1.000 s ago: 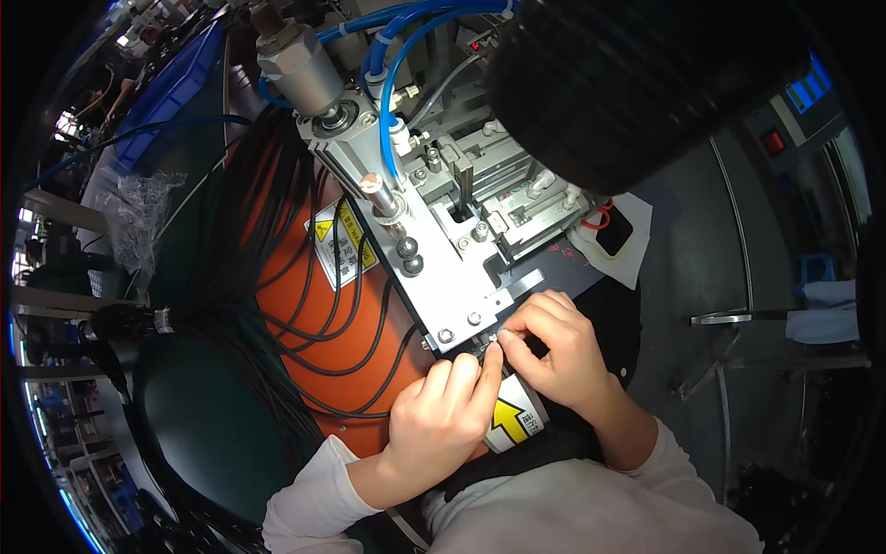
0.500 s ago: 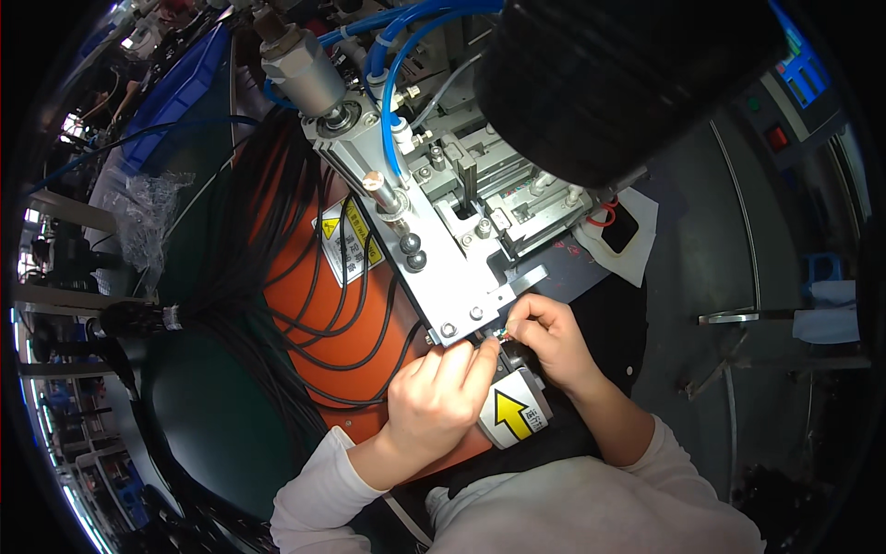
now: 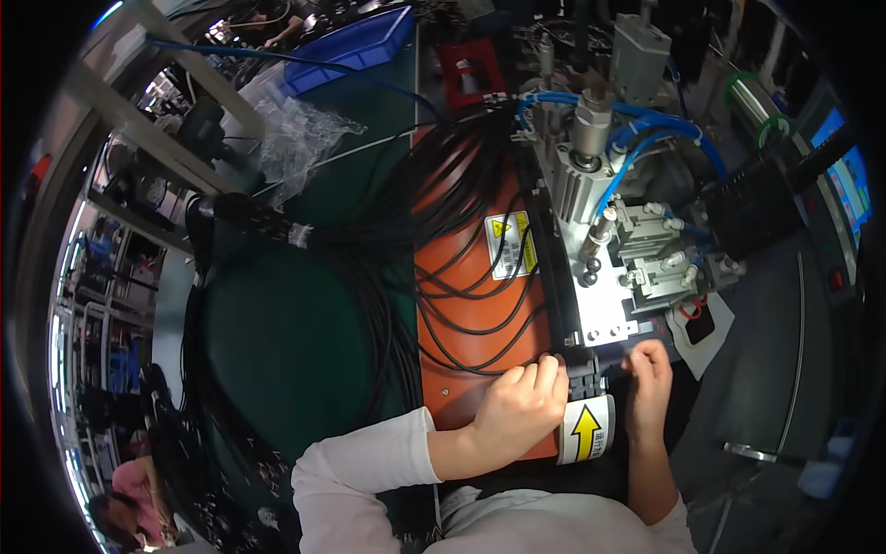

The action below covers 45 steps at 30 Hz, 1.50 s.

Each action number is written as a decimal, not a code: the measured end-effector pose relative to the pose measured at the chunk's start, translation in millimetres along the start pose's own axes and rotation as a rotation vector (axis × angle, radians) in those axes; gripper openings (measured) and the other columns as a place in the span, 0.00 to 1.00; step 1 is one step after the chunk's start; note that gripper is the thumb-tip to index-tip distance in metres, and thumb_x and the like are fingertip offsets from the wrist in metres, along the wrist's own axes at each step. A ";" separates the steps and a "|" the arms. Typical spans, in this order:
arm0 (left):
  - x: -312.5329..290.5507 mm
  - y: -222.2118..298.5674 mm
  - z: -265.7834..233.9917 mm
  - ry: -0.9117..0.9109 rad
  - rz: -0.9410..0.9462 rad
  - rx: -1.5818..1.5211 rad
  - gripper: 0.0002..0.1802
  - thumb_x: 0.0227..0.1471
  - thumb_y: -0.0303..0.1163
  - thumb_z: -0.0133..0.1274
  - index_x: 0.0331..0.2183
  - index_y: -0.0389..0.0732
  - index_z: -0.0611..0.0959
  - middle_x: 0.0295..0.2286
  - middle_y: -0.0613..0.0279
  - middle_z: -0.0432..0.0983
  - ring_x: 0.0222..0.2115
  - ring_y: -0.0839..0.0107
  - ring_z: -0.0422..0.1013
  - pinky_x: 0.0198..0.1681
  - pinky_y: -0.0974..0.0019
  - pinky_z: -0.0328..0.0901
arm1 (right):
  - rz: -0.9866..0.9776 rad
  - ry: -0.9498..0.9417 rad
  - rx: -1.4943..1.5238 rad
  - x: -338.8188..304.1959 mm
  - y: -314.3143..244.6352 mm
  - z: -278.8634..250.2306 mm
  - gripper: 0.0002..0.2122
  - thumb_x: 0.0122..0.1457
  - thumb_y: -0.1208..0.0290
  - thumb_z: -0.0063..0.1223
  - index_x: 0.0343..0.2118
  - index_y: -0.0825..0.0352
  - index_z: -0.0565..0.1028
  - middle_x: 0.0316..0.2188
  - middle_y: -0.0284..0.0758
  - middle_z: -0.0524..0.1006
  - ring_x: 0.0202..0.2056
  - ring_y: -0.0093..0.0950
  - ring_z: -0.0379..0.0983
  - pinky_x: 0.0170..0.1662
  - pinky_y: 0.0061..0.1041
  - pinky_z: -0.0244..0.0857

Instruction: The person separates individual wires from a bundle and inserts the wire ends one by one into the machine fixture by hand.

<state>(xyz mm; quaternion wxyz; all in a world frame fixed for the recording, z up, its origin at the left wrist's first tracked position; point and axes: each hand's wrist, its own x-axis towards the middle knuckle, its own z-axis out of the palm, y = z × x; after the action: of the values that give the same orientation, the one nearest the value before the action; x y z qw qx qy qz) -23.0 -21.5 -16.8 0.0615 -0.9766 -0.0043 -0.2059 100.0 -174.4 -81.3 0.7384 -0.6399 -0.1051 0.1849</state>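
Curling beside the black fixture [image 3: 585, 379], lower right of centre in the head view, the left hand [image 3: 521, 411] hides any grip; the right hand [image 3: 650, 379] bends loosely, contents unclear. Black cables [image 3: 452, 180] could snag if the left hand sweeps leftward.

The left hand [image 3: 524, 406] curls knuckles-up; the right hand [image 3: 650, 380], half-curled, stands apart.

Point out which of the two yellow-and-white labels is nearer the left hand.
The yellow-arrow label, just right of the left hand; the warning-triangle label sits farther away, on the orange surface.
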 end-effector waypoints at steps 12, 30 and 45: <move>-117.7 -71.1 -26.7 -0.075 -0.760 -0.165 0.43 0.42 0.30 0.58 0.58 0.33 0.59 0.54 0.41 0.55 0.53 0.46 0.56 0.55 0.47 0.51 | -0.241 0.126 0.051 -12.0 -16.5 -2.5 0.03 0.58 0.78 0.49 0.29 0.67 0.68 0.24 0.27 0.67 0.26 0.15 0.61 0.31 0.15 0.56; -103.8 -110.6 8.8 -0.069 -0.873 -0.143 0.48 0.46 0.40 0.60 0.58 0.25 0.53 0.52 0.37 0.56 0.51 0.44 0.56 0.55 0.48 0.53 | -0.449 -0.161 -0.174 -54.4 -34.8 15.5 0.03 0.47 0.79 0.59 0.24 0.67 0.76 0.22 0.31 0.75 0.22 0.23 0.66 0.26 0.21 0.59; -179.2 -129.7 -59.7 -0.464 -1.127 0.059 0.25 0.33 0.27 0.56 0.39 0.30 0.74 0.35 0.43 0.73 0.39 0.46 0.71 0.43 0.54 0.67 | -0.579 -0.215 -0.161 -62.5 -42.4 7.7 0.05 0.48 0.77 0.60 0.25 0.65 0.74 0.22 0.33 0.76 0.24 0.28 0.71 0.30 0.25 0.62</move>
<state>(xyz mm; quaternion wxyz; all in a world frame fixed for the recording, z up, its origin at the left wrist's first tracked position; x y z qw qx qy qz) -215.3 102.9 -19.5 -0.0327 -0.8412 -0.5396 0.0114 46.0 -197.7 -33.2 0.6920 -0.6165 -0.3746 0.0250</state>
